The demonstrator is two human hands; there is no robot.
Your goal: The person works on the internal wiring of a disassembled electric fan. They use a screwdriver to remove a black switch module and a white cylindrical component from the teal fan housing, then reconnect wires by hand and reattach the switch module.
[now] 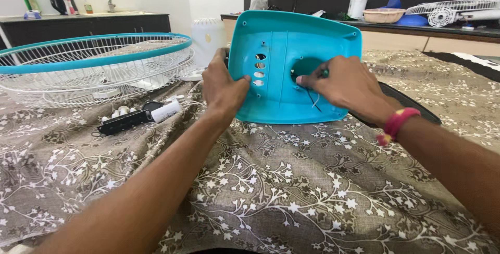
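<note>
A teal plastic fan base cover (281,97) stands tilted on edge on the patterned cloth, its flat side toward me, with a column of small holes and one large round opening. My left hand (223,84) grips the cover's left edge, thumb on its face. My right hand (346,84) rests against the cover's right part, fingertips at the round opening, pinching a small green-handled tool; thin dark wires hang from the opening just below the fingers. A red band sits on my right wrist.
A white wire fan guard with a teal rim (94,66) lies at the left. A black strip, a white cylinder and small parts (138,116) lie beside it. A white fan part (208,38) stands behind. Counters with bottles, bowls and another fan line the back.
</note>
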